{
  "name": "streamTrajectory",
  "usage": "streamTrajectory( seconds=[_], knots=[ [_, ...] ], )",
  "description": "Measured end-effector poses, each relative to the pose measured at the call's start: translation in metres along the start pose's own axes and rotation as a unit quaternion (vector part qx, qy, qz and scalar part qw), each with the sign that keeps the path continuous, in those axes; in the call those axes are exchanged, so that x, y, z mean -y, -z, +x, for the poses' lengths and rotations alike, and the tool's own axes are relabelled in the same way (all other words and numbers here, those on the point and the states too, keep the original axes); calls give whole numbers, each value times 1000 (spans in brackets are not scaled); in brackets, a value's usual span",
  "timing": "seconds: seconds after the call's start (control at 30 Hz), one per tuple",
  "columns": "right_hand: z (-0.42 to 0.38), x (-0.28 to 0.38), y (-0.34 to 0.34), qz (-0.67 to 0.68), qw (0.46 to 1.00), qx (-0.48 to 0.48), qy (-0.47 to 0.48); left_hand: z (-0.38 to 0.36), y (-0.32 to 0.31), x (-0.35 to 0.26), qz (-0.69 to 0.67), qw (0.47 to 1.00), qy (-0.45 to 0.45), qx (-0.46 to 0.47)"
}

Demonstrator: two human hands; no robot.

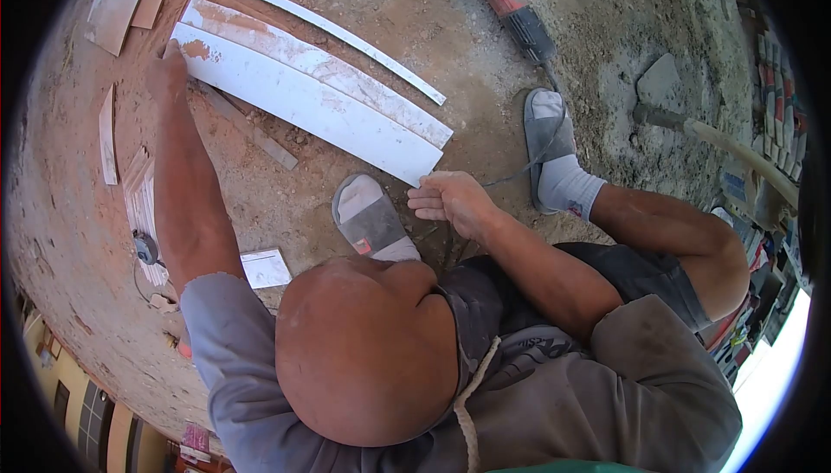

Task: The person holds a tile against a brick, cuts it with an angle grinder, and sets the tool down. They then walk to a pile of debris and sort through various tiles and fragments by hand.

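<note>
A long white strip (303, 96), probably tile, lies slantwise on the dirt ahead of me. Its left end is in my left hand (167, 73), thumb on the near corner and the other fingers mostly out of sight. At the opposite end my right hand (454, 202) pinches the lower right corner, fingers curled together. A second white strip (346, 77), smeared with brown dust, shows just beyond the held one, partly overlapped by it. Farther out is a thin curved-looking white strip (333, 33). Beneath the held piece pokes out a narrow greyish strip (251, 131).
A red and black angle grinder (515, 14) lies at the top, its cord trailing past my sandalled right foot (550, 140). Left are strip offcuts (107, 135) and a tape measure (145, 248). A wooden-handled tool (736, 148) lies right. My bent knee (363, 352) fills the lower middle.
</note>
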State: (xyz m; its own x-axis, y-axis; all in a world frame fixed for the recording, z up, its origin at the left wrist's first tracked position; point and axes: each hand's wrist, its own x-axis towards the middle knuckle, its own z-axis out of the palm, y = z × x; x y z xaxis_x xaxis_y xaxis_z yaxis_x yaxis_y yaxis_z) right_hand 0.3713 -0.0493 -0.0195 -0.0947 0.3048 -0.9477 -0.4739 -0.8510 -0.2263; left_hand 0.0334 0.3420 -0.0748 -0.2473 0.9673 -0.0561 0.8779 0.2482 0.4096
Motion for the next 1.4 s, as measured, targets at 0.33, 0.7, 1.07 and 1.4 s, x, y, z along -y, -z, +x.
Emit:
streamTrajectory(
  seconds=[0.33, 0.7, 1.07, 1.4],
  knots=[
    [-6, -5, 1, 55, 998, 18, -28, -83, -22, -35, -352, 920, 172, -24],
    [-19, -15, -11, -648, 702, -153, 254, -249, -21, -59, -467, 875, 83, 96],
    [0, -16, -18, -740, 589, -198, 256, -306, -11, -65, -525, 830, 129, 139],
    [-4, 22, 25, -665, 662, -91, 333, -312, -36, -44, -487, 848, 151, 144]
  ],
)
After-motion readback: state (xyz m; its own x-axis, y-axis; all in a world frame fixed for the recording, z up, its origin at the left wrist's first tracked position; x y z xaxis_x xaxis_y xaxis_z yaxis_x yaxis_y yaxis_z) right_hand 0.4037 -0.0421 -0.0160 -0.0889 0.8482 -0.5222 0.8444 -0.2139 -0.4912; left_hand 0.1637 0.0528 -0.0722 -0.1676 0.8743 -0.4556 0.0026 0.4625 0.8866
